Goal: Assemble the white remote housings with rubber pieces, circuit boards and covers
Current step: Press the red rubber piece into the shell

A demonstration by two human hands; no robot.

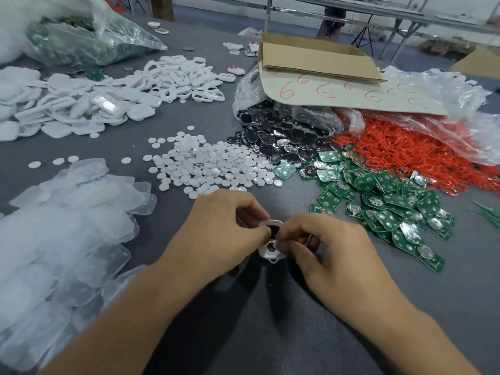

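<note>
Just above the grey table [257, 315], both hands grip one white remote housing [267, 253]. A dark opening and a small round hole show in its face, with a bit of red at the fingertips. My left hand [216, 226] pinches its left edge. My right hand [330, 247] pinches its right side, fingers curled. Green circuit boards [392, 207] lie heaped to the right. White round rubber pieces [211, 166] spread ahead of my hands. More white housings [176, 77] are piled at the far left.
Translucent covers [62, 231] are stacked at the left. Black and chrome plates [278, 136] spill from a clear bag, beside red rubber rings [405, 150]. A cardboard box [316, 55] sits behind them. A bag of boards [86, 41] lies at the far left.
</note>
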